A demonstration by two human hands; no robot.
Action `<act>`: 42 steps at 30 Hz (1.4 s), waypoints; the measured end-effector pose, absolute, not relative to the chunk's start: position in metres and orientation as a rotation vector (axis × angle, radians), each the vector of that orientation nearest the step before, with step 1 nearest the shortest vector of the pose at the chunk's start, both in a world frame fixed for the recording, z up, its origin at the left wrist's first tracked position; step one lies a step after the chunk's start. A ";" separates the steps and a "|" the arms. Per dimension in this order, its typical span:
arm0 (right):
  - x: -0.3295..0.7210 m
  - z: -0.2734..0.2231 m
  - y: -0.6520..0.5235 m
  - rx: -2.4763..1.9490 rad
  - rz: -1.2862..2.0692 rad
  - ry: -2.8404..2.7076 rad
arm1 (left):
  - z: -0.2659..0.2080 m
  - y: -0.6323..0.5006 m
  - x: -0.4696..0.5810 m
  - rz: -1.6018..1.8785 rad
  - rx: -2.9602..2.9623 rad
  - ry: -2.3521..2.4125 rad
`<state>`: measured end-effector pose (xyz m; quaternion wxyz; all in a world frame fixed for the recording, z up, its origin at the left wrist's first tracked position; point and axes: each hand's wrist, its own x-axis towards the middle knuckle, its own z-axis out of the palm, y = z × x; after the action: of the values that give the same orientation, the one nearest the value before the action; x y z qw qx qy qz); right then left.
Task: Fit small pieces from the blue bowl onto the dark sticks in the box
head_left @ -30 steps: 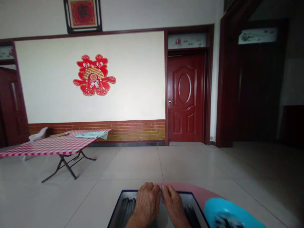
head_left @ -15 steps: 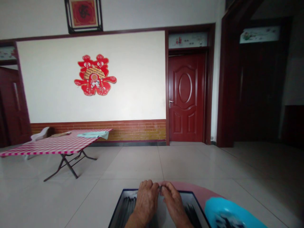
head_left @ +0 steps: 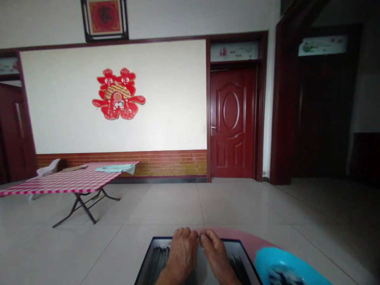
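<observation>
My left hand [head_left: 181, 253] and my right hand [head_left: 216, 253] meet over the far side of a white tray with a dark blue rim [head_left: 231, 240]. Both have their fingers closed, tips almost touching, around something small and dark that is too hidden to name. Inside the tray, a row of thin dark strips [head_left: 157, 261] lies to the left of my left hand. More dark strips [head_left: 237, 264] show beside my right wrist. My forearms cover part of the tray floor.
Under the tray is a pink rounded surface [head_left: 246, 237]. A bright blue plastic container [head_left: 279, 257] with dark and white bits inside stands to the right. Farther left are a folding table with a checked cloth [head_left: 65, 184] and a white chair [head_left: 49, 168]. A red door [head_left: 231, 146] stands shut ahead.
The fingertips of both hands have shifted very slightly against each other. The tray, the strips and the blue container stay in place; the view has moved a little.
</observation>
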<state>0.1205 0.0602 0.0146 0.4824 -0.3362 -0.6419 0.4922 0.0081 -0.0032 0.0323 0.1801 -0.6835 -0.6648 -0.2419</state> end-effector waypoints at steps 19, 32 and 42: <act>0.119 0.011 0.061 -0.945 1.326 -1.513 | 0.036 -0.004 0.008 -0.650 -1.955 -1.907; 0.116 0.000 0.066 -1.017 1.351 -1.520 | 0.037 -0.007 0.009 -0.582 -1.976 -1.915; 0.115 0.008 0.061 -0.964 1.489 -1.466 | 0.038 -0.009 0.008 -0.552 -2.005 -1.957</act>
<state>0.1153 0.0607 0.0081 0.4077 -0.3826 -0.5817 0.5907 0.0078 -0.0091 0.0380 0.1424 -0.6949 -0.6784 -0.1913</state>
